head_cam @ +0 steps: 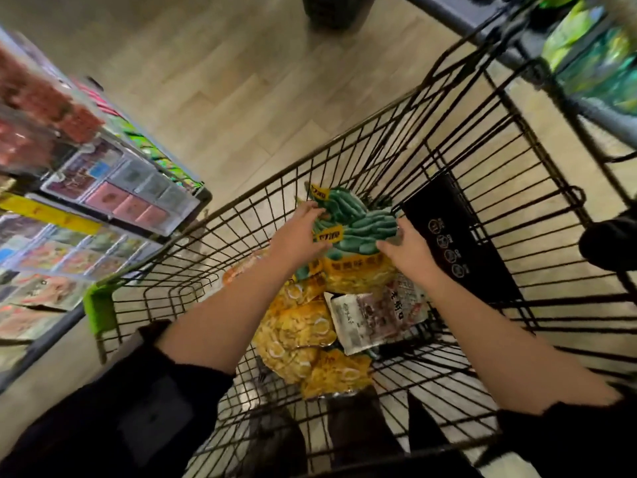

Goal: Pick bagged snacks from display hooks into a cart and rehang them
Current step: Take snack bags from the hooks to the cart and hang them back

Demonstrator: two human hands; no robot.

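- Dark sleeves [144, 405] fill the bottom of the view, pushed up so both forearms are bare as they reach down into a black wire cart [482, 188].
- Yellow snack bags [296, 332] lie piled on the cart floor between the forearms, with a white and dark-red bag [370, 317] just to their right.
- Beyond these, a bunch of green snack bags [358, 224] with yellow labels rests on top of the pile, towards the far end of the cart.
- Left hand [298, 232] holds the left side of the green bags, fingers curled over their edge.
- Right hand [405, 248] grips the right side of the same bunch, thumb pressed against it.
- Black panel [455, 232] with white round symbols lies against the cart's right wall, just beside the right hand.
- Farther left, a shelf [103, 208] carries flat packets in red, pink and grey, blurred.
- Farther right, green packets [593, 53] hang on a dark rack, also blurred.
- Pale wood flooring [224, 81] stretches beyond the cart.
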